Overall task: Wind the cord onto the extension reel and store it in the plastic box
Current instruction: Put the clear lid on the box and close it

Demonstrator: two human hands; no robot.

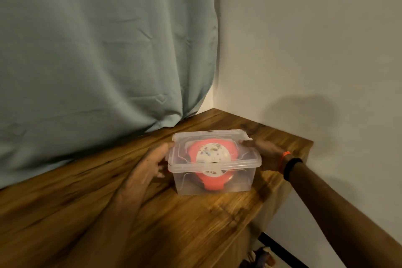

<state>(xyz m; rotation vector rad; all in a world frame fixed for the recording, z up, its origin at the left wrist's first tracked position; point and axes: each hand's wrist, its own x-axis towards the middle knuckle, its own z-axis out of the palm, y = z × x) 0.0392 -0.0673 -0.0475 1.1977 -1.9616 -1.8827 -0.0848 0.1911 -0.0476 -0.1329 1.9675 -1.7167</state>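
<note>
Presently the left hand [152, 160] is pressing against the left end of the plastic box [214, 166], fingers loosely spread. That lidded box is sitting on the wooden counter [108, 213], the pink extension reel [212, 159] lying inside. Right hand [264, 151] is cupping the right end, fingers extended.

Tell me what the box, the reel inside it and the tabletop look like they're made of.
The box looks like clear, slightly frosted plastic: the reel shows through its walls and lid. The reel seems to be matte coral-pink moulded plastic with a white printed face, though the lid blurs it. The tabletop looks like brown wood or a wood-grain laminate with a low sheen; which one I can't tell.
</note>
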